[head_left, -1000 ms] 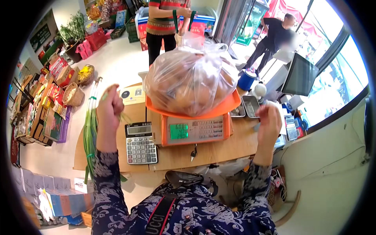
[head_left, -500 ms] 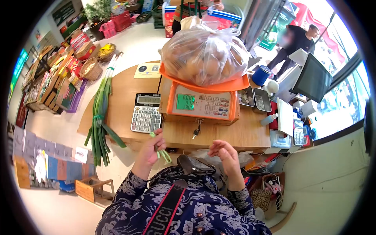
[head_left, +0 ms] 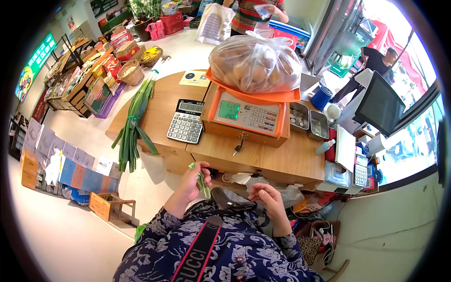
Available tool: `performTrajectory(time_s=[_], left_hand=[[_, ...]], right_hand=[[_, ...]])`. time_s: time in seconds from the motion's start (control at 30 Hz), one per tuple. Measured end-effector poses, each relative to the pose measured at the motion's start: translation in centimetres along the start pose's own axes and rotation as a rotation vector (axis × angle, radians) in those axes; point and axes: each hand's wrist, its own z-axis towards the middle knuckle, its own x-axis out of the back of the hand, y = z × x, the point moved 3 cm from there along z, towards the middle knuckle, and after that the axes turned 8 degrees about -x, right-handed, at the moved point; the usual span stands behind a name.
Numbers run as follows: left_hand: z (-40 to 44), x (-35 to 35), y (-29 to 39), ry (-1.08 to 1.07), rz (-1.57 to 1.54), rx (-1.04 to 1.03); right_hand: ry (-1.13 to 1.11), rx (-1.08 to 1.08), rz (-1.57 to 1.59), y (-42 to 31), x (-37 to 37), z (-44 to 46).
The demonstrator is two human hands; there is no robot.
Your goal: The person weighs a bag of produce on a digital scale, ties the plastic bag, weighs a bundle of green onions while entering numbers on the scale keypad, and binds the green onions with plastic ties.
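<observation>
My left hand [head_left: 191,184], in front of the counter, is closed around a thin, light-green looped strip [head_left: 203,182] that looks like a vegetable stalk or a tie. To its right, my right hand [head_left: 268,195] has its fingers curled in; whatever they may hold is hidden. A grey calculator [head_left: 185,130] lies on the wooden counter [head_left: 225,155] beyond my left hand. Beside it stands an orange weighing scale [head_left: 249,114] with a lit green display. On its pan rests a tied clear bag of brownish round items [head_left: 256,63]. A bundle of long green leeks [head_left: 136,117] lies along the counter's left side.
Across the counter, a person in a striped top [head_left: 256,14] holds a pale plastic bag [head_left: 215,23] and a small paper-like piece. Metal trays of coins [head_left: 318,126] and a screen [head_left: 379,102] are at the right. A low wooden stool [head_left: 110,207] stands lower left.
The view has shifted, so the counter sits further right and higher. The person across the counter is now more in view with a plastic bag. My left hand still grips the green strip.
</observation>
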Motion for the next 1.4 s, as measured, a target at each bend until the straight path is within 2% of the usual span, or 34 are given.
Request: performTrajectory(time_s=[0.3,0.43,0.57,0.7,1.17,1.23,1.4], left_hand=[[0.9,2.6,4.9,-0.026,0.035,0.026],[1.7,6.2,9.2,0.004,0.077,-0.05],[2.6,10.9,12.1,0.088,0.0,-0.074],[3.4,13.2,12.9,0.094,-0.165,0.022],[5.2,12.2,11.8,-0.04,-0.281,0.283],[5.4,12.6,10.7,-0.075,-0.313,0.282],[3.8,11.1,10.3,0.026,-0.286,0.241]], right_hand=[[-0.035,0.052,0.034,0.5,-6.0,3.9],[-0.027,-0.001,0.025,0.8,-10.7,6.5],[-0.045,-0.059,-0.045,1.8,-14.2,9.1],[-0.035,-0.044,-0.049,2.0,-16.5,10.2],[0.107,0.0,-0.03,2.5,-16.4,10.0],[0.113,0.003,-0.037,2.1,-16.2,10.1],[0.118,-0.024,-0.028,1.7,-15.1,9.6]])
